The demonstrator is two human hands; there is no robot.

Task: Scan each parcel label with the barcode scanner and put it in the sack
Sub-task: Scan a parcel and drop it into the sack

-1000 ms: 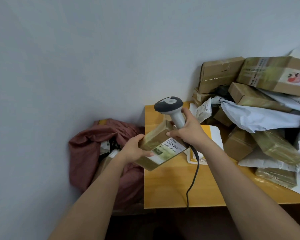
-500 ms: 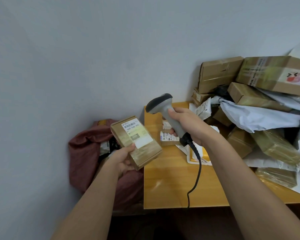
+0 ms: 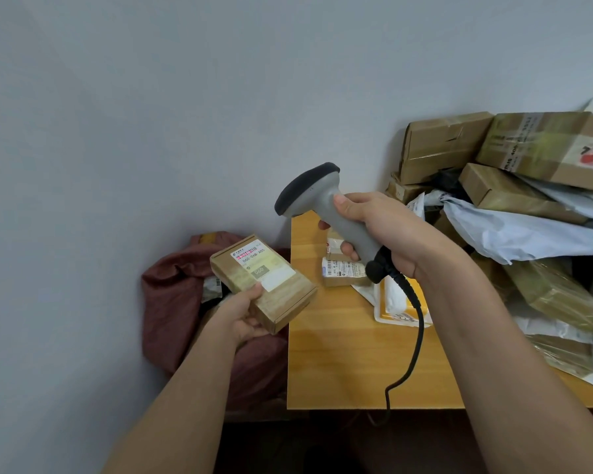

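Nearest, two bare forearms reach up from the bottom edge. The left hand (image 3: 245, 316) grips the near end of a small cardboard parcel (image 3: 264, 280), thumb lying on its top face and fingers curled underneath, holding it in the air to the left of the surface (image 3: 339, 364) and above the sack (image 3: 175, 302). The parcel's white label (image 3: 254, 260) faces up, with a red line of light across its barcode at the far end. The dark red sack sits slumped on the floor against the wall, left of the surface, with other packets showing in its mouth.

To the right, the right hand (image 3: 387, 234) is wrapped around the grey handle of the barcode scanner (image 3: 326, 213), thumb on top. The scanner's dark head is tilted down and to the left, towards the held parcel, well clear of it. Its black cable (image 3: 415, 330) hangs from the handle's base, across the wooden surface and over the near edge.

Under that hand, on the surface, lie a small labelled box (image 3: 339, 268) and a yellow and white mailer (image 3: 396, 302). Farther right and back, a heap of brown cartons (image 3: 439, 145) and pale plastic mailing bags (image 3: 514, 230) is piled against the wall.
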